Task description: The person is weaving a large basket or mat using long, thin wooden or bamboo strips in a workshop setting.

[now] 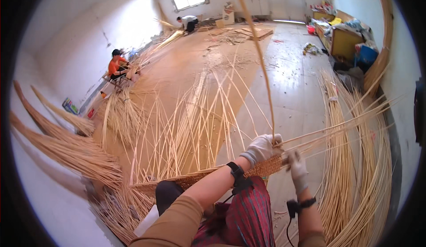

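1. At the left wall, bundles of brown reed sheaves [66, 145] fan out over the floor. They lie well apart from the work and pose little risk unless the person shifts that way.

2. The loose pale cane strips [186, 131] stand up and spread from the far edge of the flat woven cane mat [195, 179] lying across the person's lap. Being unbound, they could probably slip out of the weave or tangle if the mat is tugged.

3. The left hand [262, 147], in a white work glove, sits at the mat's right end with its fingers curled together around the one long pale cane strip [259, 56], which arcs up and away toward the top of the view. Bent so far, it may kink or snap, or whip back if the grip loosens.

4. The right hand [296, 169], also gloved, is just beside the left at the mat's right edge. Its fingers seem closed on the near ends of the sideways-running cane strips [341, 125], though the exact pinch cannot be told. Pulled unevenly, these might leave that edge loose.

5. By the right wall, the heap of long pale canes [355, 171] lies near the right elbow and could likely snag the black wrist cable [290, 216].
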A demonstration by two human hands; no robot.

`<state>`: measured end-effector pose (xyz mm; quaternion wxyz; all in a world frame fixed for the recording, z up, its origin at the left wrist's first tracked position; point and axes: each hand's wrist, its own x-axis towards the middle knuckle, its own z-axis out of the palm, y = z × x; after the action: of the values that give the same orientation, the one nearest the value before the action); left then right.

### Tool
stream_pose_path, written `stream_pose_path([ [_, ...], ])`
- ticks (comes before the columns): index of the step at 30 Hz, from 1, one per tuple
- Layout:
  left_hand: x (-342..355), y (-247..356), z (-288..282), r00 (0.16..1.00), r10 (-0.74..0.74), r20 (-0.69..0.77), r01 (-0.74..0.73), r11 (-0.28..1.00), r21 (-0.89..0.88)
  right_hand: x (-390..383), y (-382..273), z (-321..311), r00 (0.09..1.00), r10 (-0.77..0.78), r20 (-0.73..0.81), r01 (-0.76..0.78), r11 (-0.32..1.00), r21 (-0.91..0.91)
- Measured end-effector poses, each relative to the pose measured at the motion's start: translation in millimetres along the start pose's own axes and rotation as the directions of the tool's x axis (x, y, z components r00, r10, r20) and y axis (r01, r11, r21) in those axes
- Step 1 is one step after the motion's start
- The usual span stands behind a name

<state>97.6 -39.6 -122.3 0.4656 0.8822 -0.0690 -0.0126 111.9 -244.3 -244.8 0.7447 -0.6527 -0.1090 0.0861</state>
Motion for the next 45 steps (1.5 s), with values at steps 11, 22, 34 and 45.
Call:
stream_pose_path([
  [11, -1.5, 2.3, -3.6, 0.997, 0.062, -0.038, -0.058, 0.992, 0.108, -341.1, 299.2, -175.2, 0.726, 0.681, -0.094, -0.425, 0.337, -0.840],
  [22, -3.3, 7.5, -3.0, 0.994, -0.010, -0.108, 0.034, 0.972, 0.231, -359.3, 309.1, -146.1, 0.681, 0.726, 0.097, -0.519, 0.571, -0.636],
  [34, 0.5, -3.0, 0.4, 0.972, 0.195, -0.132, -0.134, 0.920, 0.369, -300.1, 284.4, -127.6, 0.808, 0.549, -0.216, -0.446, 0.330, -0.832],
  [45, 22.4, -13.0, 3.9, 0.999, -0.037, -0.029, 0.037, 0.999, 0.015, -400.3, 219.7, -118.3, 0.449, 0.730, -0.515, -0.838, 0.145, -0.526],
])
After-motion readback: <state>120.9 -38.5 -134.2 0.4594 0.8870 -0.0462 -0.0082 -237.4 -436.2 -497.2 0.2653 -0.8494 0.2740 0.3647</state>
